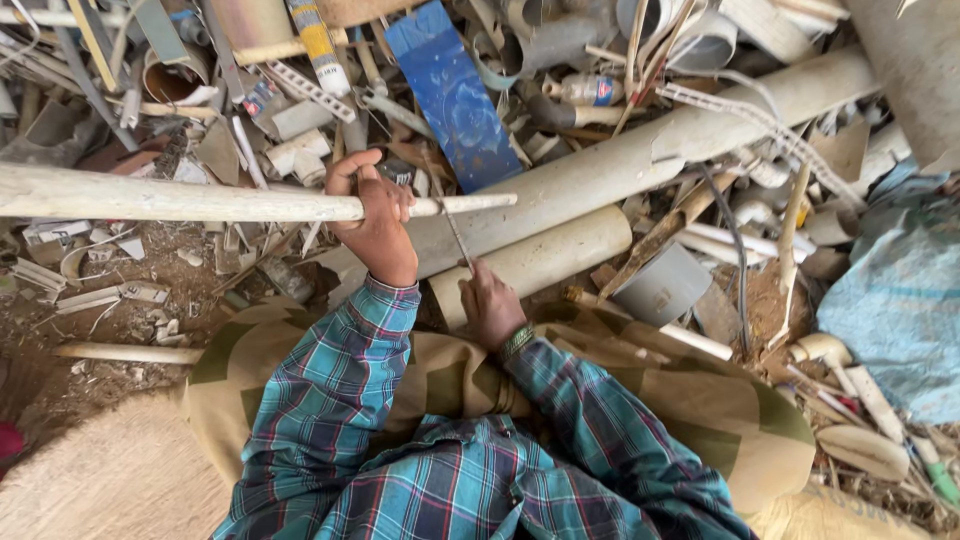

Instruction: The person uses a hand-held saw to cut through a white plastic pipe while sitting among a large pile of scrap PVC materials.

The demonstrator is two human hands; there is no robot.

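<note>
Nearest the cam: teal/blue plaid shirt sleeves (440,470) and tan fabric over the knees (700,400), person sitting on the ground w/ a woven straw-coloured mat (110,480) at the lower left.

Right hand (490,305) sits low, just above the knees, green bead bracelet at the wrist. Fingers clenched around the bottom end of a thin grey metal blade (456,232), looks like a hacksaw blade but it's too skinny to be sure. Blade runs up and left from the fist and meets the pipe right beside the other hand.

Left hand (378,215) is wrapped over the long dirty-white plastic pipe (180,197), fingers curled on top, thumb side toward the blade. Pipe lies roughly level, running off the left edge of frame, its free end poking out just to the right of the fist, approx over the fat pipes behind.

Stuff in the way: two fat beige PVC pipes (560,250) lie diagonal directly under/behind the thin pipe, so the blade's lower stretch crosses in front of them. A grey plastic pipe fitting (665,285) sits just right of those.

Further back it's a scrap heap: blue scratched plastic board (455,95), offcuts, strips, white bends, a small plastic bottle (585,90). Blue-grey tarp sack (895,310) on the right, cut off by the edge.

Hard to tell: whether the blade is actually in the pipe or just touching it, the left-hand knuckles hide the contact spot.
</note>
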